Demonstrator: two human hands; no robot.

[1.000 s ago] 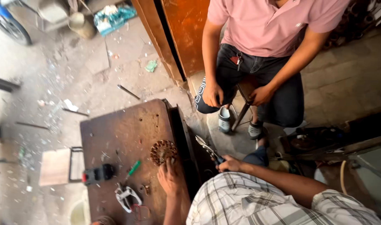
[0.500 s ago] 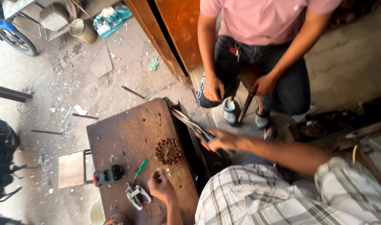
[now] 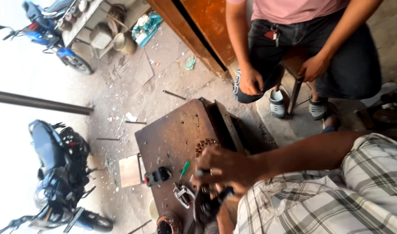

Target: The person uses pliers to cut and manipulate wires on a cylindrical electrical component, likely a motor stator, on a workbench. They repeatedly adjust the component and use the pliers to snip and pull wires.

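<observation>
Right hand [image 3: 226,167] reaches across the rusty brown metal worktop [image 3: 172,134], fingers closed around a dark, blue-handled tool [image 3: 209,203] held over its near edge. Left hand mostly hidden beneath; grip cannot be told. Copper-wound stator [image 3: 203,145] lies just behind. Judged: tool-positioning step; next calls for steady alignment.

A teal, boxy package [image 3: 147,27] with pale markings lies on the floor at the foot of the orange-brown door [image 3: 207,26], just to its left.
</observation>
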